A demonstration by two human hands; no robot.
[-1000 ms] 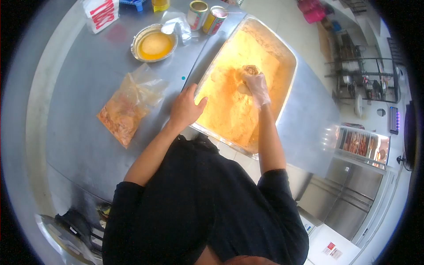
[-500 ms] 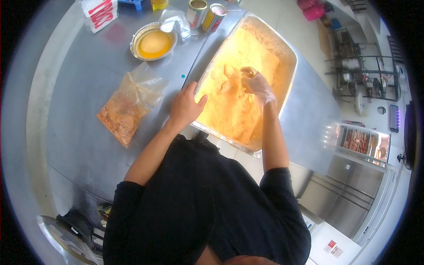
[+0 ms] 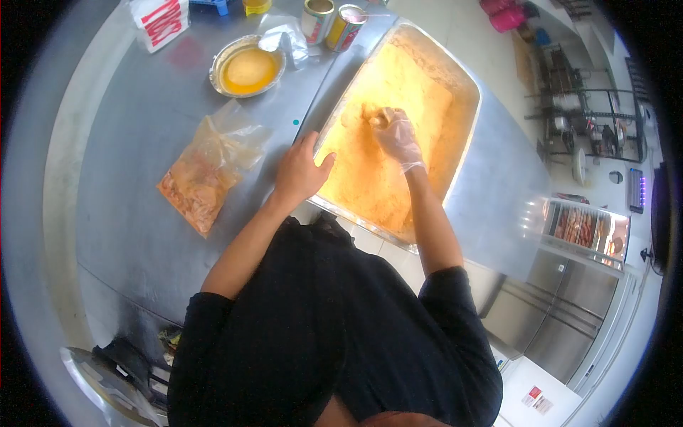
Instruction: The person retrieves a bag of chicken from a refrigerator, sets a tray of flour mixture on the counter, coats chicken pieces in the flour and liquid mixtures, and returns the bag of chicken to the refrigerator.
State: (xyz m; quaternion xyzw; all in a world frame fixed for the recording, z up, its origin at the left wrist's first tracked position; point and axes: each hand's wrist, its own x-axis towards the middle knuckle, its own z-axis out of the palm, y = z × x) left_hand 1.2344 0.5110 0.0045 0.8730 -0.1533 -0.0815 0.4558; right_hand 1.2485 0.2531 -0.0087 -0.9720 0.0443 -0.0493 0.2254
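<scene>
A deep metal tray (image 3: pixel 466 114) holds a bed of yellow-orange breading flour (image 3: pixel 405 75). My left hand (image 3: pixel 302 171), bare, grips the tray's left rim, its thumb over the inside edge and its fingers along the outside. In the middle of the tray, my right hand (image 3: pixel 398 139) wears a clear plastic glove. Its fingers are closed around a flour-coated piece of food (image 3: pixel 384 115), partly hidden by the hand. To the left on the steel table lies a plastic bag of raw meat pieces (image 3: pixel 196 188) in orange marinade.
A metal bowl (image 3: pixel 220 82) with yellow liquid stands at the back left. Beside it are crumpled clear plastic (image 3: pixel 288 39), two open cans (image 3: pixel 345 30) and a white bag with red print (image 3: pixel 162 25). Shelving (image 3: pixel 590 107) and a steel fridge (image 3: pixel 562 313) are at the right.
My right hand has shifted a little left across the flour, and its fingers now close on a coated piece. My left hand stays on the rim.
</scene>
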